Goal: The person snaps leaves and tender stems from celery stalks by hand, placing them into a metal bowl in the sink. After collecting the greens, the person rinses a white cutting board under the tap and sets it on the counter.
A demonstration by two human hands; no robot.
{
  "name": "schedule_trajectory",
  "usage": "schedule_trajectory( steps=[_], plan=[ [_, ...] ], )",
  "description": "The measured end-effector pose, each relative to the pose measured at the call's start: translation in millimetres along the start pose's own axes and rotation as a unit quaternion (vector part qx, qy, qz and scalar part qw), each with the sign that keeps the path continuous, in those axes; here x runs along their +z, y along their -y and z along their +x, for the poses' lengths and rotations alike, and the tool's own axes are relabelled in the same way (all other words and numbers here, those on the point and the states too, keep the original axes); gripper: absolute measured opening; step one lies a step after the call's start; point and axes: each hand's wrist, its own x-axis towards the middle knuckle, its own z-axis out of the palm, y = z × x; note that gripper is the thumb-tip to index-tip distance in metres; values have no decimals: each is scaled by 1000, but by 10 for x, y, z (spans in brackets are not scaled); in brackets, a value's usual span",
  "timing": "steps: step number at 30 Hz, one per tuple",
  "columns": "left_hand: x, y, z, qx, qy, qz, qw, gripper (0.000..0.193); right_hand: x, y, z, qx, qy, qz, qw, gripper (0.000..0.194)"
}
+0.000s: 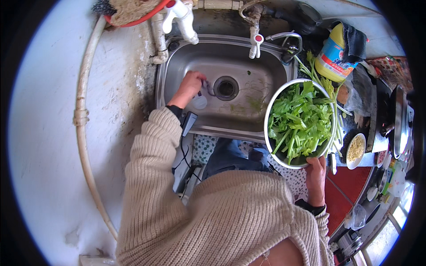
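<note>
My left hand (pixel 192 85) is inside the stainless steel sink (pixel 219 114), left of the round drain (pixel 226 88). Its fingers are pinched on a thin dark purplish strip (pixel 207 87); what the strip belongs to is hard to make out. Just below the fingers lies a translucent whitish disc (pixel 199 102). My right hand (pixel 316 176) grips the near rim of a metal bowl (pixel 268 133), which is at the sink's right edge. Cut green celery leaves and stalks (pixel 301 121) fill the bowl. Green scraps (pixel 256 103) and a small leaf bit (pixel 249 72) lie on the sink floor.
Two white-handled taps (pixel 181 20) (pixel 256 45) and a curved chrome spout (pixel 293 35) overhang the sink. Right of it are a yellow detergent bottle (pixel 332 55), loose celery stalks (pixel 308 69), a knife handle (pixel 333 163) and a dish of chopped yellowish food (pixel 356 149). A pipe (pixel 81 99) runs along the left wall.
</note>
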Motion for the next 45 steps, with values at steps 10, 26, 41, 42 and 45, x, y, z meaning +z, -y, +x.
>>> schedule_trajectory(
  steps=[10,26,41,42,45],
  plan=[
    [672,946,141,-9,32,447,894,53,-10,25,-209,-20,-55,74,996,36],
    [1647,7,1089,285,193,183,921,59,-126,-114,-284,-50,-78,-141,986,43],
    [1437,280,605,602,373,452,543,82,291,49,-334,46,-108,87,989,34],
    [1451,331,604,647,330,423,542,68,300,48,-325,45,-103,85,990,33],
    [1517,373,576,662,355,424,506,46,337,53,-298,48,-96,73,992,30]
  ],
)
